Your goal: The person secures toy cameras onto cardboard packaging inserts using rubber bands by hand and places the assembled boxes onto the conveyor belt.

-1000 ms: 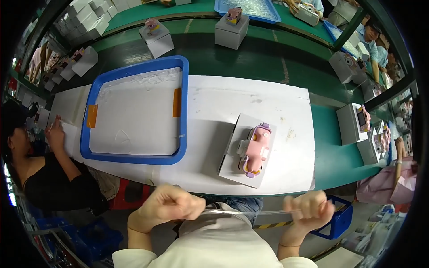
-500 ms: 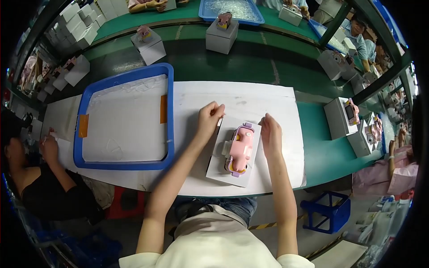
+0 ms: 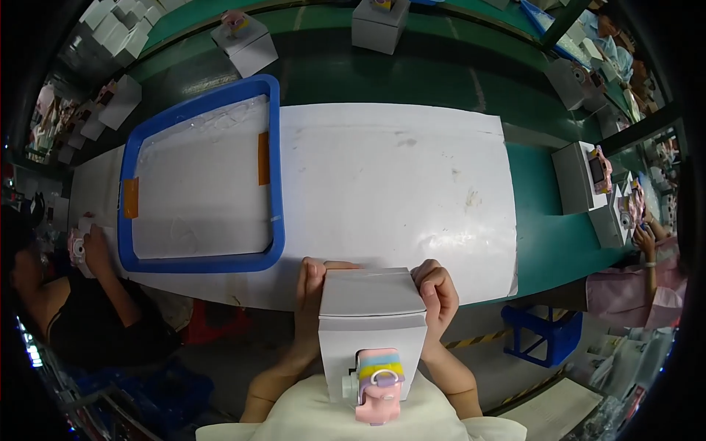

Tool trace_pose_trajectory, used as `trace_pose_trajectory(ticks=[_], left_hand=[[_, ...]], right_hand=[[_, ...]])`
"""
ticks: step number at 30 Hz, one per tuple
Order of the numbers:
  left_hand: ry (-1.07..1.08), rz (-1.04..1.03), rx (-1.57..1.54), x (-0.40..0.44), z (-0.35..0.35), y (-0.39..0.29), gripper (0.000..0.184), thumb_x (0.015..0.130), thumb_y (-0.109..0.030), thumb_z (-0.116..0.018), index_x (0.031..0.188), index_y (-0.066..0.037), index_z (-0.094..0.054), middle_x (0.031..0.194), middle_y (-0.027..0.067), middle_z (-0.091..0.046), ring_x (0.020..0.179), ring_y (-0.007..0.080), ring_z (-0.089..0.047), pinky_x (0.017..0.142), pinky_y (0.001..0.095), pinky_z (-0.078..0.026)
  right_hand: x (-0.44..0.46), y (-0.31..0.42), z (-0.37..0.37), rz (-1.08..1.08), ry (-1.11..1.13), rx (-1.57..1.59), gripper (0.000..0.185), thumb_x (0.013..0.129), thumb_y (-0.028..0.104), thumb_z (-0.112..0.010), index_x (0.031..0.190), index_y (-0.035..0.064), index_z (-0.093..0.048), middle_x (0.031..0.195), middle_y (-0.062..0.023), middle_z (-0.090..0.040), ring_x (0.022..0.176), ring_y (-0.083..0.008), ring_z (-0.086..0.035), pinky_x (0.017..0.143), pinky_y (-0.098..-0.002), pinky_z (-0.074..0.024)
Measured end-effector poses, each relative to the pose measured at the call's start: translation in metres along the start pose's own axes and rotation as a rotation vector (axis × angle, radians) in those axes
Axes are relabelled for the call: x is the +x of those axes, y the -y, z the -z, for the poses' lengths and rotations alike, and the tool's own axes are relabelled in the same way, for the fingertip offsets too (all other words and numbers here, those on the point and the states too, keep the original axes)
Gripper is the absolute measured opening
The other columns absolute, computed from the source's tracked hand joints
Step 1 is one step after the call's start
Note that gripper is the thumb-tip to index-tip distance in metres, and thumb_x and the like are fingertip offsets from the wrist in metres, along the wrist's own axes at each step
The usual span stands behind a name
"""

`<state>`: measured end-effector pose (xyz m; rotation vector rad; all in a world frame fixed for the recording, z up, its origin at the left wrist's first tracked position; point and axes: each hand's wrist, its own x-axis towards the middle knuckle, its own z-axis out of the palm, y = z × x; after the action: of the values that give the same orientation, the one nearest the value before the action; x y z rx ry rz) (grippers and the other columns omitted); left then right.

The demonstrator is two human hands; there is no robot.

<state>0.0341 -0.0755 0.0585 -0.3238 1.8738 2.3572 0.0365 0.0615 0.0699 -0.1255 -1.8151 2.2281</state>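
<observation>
A white box (image 3: 373,295) is held up close against my body, past the table's front edge. A pink toy camera (image 3: 380,400) with a yellow and blue band and a purple trim lies on the box's side nearest me. My left hand (image 3: 312,283) is closed on the box's far left corner, one finger stretched along the back edge. Curled fingers of my right hand (image 3: 437,290) grip the far right corner. The undersides of both hands' grip are partly hidden by the box.
A blue-rimmed tray (image 3: 276,169) with clear plastic film stands at left on the white sheet (image 3: 397,176). Boxes with toy cameras, such as one box (image 3: 577,176), stand at right and along the green belt (image 3: 331,77). A blue stool (image 3: 544,338) and co-workers are nearby.
The box with the pink toy camera has come off the sheet toward my body and tilted up. My hands, formerly beside it, now grip it. The head view has shifted.
</observation>
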Motion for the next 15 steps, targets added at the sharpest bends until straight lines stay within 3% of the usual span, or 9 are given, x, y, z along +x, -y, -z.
trace_pose_trajectory(ticks=[2, 7, 12, 15], left_hand=[[-0.007, 0.002, -0.007, -0.005, 0.004, 0.000, 0.034, 0.094, -0.032, -0.026, 0.079, -0.005, -0.042, 0.082, 0.0065, -0.052, 0.066, 0.0105, -0.040, 0.068, 0.0244, -0.036], [0.096, 0.164, -0.141, 0.005, 0.006, -0.002, 0.033, 0.094, -0.034, -0.024, 0.080, -0.008, -0.038, 0.083, 0.0074, -0.054, 0.063, 0.0097, -0.039, 0.065, 0.0243, -0.036], [0.217, 0.184, 0.158, 0.009, 0.008, 0.004, 0.031, 0.095, -0.032, -0.024, 0.078, -0.008, -0.035, 0.084, 0.0092, -0.055, 0.065, 0.0109, -0.043, 0.065, 0.0237, -0.037], [-0.064, 0.050, -0.063, -0.003, -0.027, -0.014, 0.029, 0.094, -0.031, -0.027, 0.075, -0.009, -0.033, 0.084, 0.0095, -0.055, 0.069, 0.0124, -0.046, 0.067, 0.0238, -0.039]], right_hand=[[-0.002, 0.000, 0.002, 0.011, 0.041, -0.026, 0.020, 0.085, 0.013, -0.038, 0.066, 0.0073, -0.037, 0.069, -0.0023, -0.036, 0.063, -0.0115, -0.031, 0.062, -0.0203, -0.0262], [0.006, -0.008, 0.007, -0.108, 0.035, 0.003, 0.014, 0.082, 0.003, -0.037, 0.068, 0.0052, -0.040, 0.071, -0.0019, -0.037, 0.064, -0.0101, -0.030, 0.061, -0.0192, -0.0263], [0.013, -0.011, 0.012, -0.186, 0.015, -0.032, 0.016, 0.083, 0.004, -0.036, 0.068, 0.0057, -0.040, 0.071, -0.0019, -0.037, 0.065, -0.0101, -0.031, 0.061, -0.0196, -0.0270], [0.017, -0.014, 0.010, -0.201, 0.007, -0.003, 0.015, 0.085, 0.006, -0.036, 0.070, 0.0058, -0.041, 0.071, -0.0017, -0.038, 0.064, -0.0099, -0.031, 0.061, -0.0198, -0.0277]])
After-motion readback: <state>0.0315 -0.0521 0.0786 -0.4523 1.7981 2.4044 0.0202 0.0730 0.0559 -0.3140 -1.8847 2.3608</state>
